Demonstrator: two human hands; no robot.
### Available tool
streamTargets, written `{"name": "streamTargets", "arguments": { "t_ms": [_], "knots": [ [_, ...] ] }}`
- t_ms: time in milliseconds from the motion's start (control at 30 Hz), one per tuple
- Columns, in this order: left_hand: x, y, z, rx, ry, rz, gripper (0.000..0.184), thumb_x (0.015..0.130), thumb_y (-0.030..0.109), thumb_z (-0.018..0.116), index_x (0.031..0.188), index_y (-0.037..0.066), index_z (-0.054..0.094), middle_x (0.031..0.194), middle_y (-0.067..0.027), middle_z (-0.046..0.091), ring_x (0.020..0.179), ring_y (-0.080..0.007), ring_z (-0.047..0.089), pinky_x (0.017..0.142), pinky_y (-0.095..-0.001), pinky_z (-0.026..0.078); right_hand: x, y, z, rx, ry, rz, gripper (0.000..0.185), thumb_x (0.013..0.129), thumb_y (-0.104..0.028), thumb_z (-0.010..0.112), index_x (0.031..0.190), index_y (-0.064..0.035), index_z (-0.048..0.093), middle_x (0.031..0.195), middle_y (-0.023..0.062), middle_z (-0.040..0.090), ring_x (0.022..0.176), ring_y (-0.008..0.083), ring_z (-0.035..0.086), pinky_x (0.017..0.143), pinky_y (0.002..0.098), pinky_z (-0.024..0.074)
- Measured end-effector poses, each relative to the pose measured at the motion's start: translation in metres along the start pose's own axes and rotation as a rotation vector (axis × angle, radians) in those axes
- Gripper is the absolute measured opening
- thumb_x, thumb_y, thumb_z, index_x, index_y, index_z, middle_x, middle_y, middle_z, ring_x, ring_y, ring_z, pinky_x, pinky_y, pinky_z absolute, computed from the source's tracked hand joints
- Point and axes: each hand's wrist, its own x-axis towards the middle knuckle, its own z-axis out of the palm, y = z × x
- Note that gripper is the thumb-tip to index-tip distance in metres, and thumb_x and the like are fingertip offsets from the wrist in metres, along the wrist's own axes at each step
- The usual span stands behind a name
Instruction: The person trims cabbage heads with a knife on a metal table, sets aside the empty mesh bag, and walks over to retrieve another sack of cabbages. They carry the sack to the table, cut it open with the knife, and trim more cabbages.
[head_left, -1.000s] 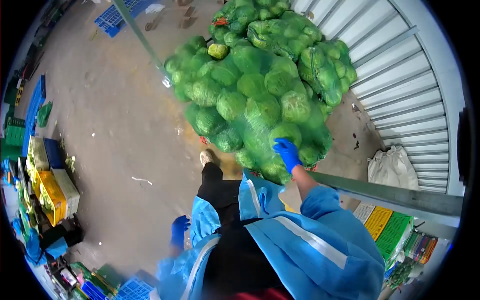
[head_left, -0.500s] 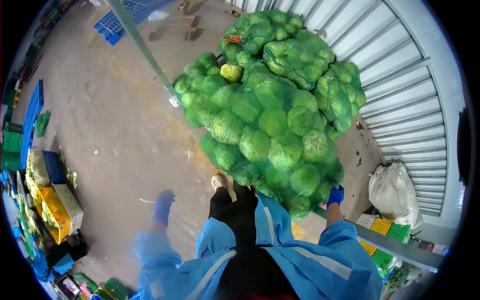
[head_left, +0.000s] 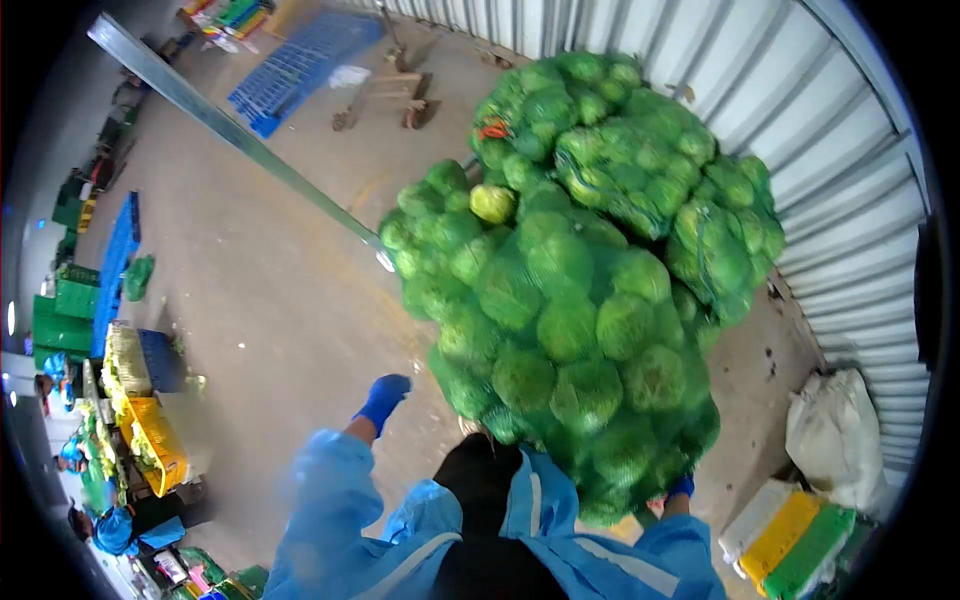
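Note:
Net sacks of green cabbages (head_left: pixel 585 390) are heaped in front of me, the nearest one against my legs. My right hand (head_left: pixel 682 487), in a blue glove, is at the near right corner of the closest sack, its fingers mostly hidden by the net. Out to the left over the floor is my left hand (head_left: pixel 385 397), also blue-gloved, with no object visible in it; its fingers are too blurred to read. A yellowish cabbage (head_left: pixel 492 204) lies on top of the heap, and an orange-red tie (head_left: pixel 493 130) shows on the back sack.
A metal post (head_left: pixel 240 140) slants down to the heap's left side. Corrugated wall (head_left: pixel 850 200) stands at the right, with a white sack (head_left: pixel 835 435) and coloured crates (head_left: pixel 790 540) near it. Yellow crate (head_left: pixel 155 445), blue pallet (head_left: pixel 300 65) and people (head_left: pixel 112 528) are on the left.
My right hand has moved from the sack's top to its near right corner. My left hand has swung forward and up. The view has shifted, so the heap appears lower and farther right.

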Motion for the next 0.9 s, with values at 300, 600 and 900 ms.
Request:
{"name": "streamTargets", "arguments": {
  "t_ms": [300,600,900],
  "knots": [
    [0.179,0.229,0.146,0.532,0.12,0.281,0.043,0.087,0.039,0.058,0.116,0.007,0.063,0.113,-0.0194,0.063,0.106,-0.036,0.059,0.093,-0.0402,0.046,-0.008,0.001,0.019,0.009,0.097,0.015,0.049,0.092,-0.039,0.05,0.129,-0.0071,0.051,0.11,0.0108,0.061,0.096,0.0292,0.056,0.081,0.0409,0.0481],
    [0.211,0.27,0.217,0.753,0.136,0.231,0.051,0.093,0.049,0.043,0.117,0.007,0.062,0.115,-0.0212,0.061,0.106,-0.04,0.057,0.092,-0.0457,0.044,-0.015,0.003,0.007,-0.082,0.109,0.049,0.053,0.09,-0.036,0.053,0.134,-0.0078,0.045,0.117,0.0126,0.058,0.102,0.0328,0.054,0.083,0.0455,0.0486],
    [0.266,0.234,0.194,0.709,0.05,0.22,0.059,0.095,0.054,0.035,0.109,0.004,0.064,0.108,-0.0225,0.063,0.103,-0.0409,0.057,0.089,-0.045,0.044,-0.02,-0.006,0.012,-0.135,0.092,0.069,0.06,0.088,-0.033,0.057,0.139,-0.0085,0.038,0.123,0.0144,0.054,0.109,0.0364,0.052,0.086,0.0501,0.049]
  ]
}}
